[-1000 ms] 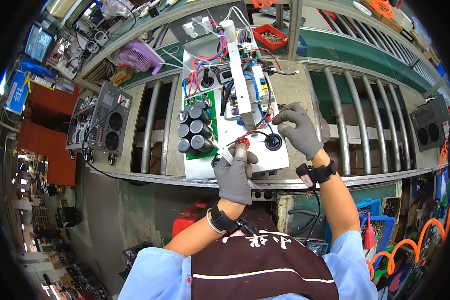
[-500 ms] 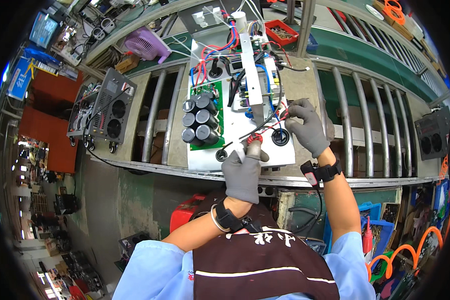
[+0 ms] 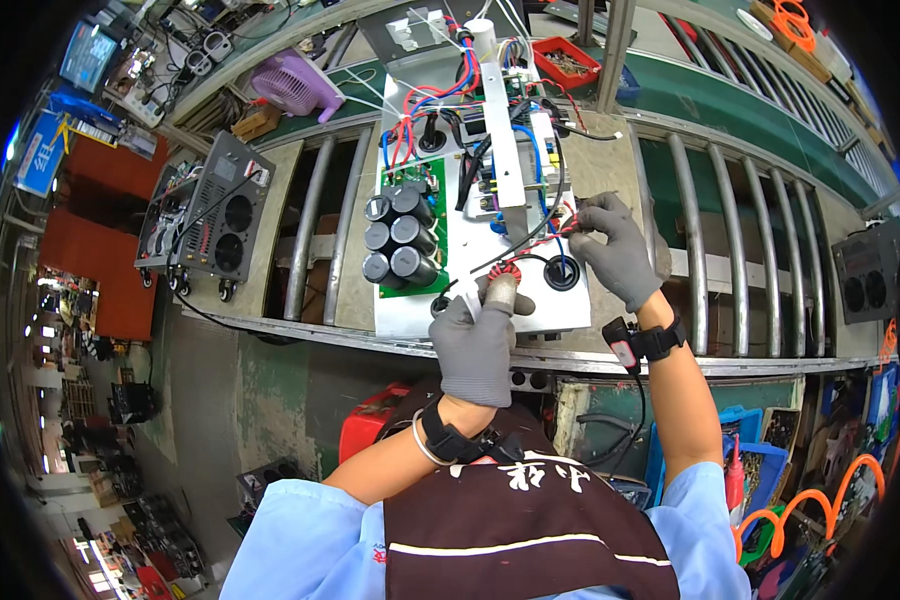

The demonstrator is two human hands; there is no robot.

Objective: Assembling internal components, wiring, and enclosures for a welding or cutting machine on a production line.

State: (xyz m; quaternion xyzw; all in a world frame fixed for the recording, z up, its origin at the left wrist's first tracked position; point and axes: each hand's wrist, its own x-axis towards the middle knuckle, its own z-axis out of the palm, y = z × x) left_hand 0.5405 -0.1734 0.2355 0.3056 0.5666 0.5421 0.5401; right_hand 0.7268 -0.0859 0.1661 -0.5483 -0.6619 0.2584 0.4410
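Observation:
In front of me lies an opened electrical unit on a white metal plate [image 3: 410,318]. Between the thumb and fingers of my gloved left hand [image 3: 478,340] is a small ring wound with red and dark wire [image 3: 504,271], held above the plate's near part. My gloved right hand [image 3: 618,250] is closed at the plate's right side, pinching thin red and black wires [image 3: 562,231] that run toward the ring. A green circuit board with several large black capacitors [image 3: 410,232] sits left of my hands. Beside my right fingers is a round black socket [image 3: 561,273].
Metal rollers [image 3: 738,250] flank the unit on the conveyor. Left of it stands a grey casing on castors [image 3: 210,215]. Farther back are a purple fan [image 3: 292,86] and a red bin of small parts [image 3: 566,62]. A tall bracket [image 3: 503,150] rises from the unit.
My left hand has shifted slightly left, carrying the wound ring a little up and to the left. My right hand stays nearly in place, still pinching the wires.

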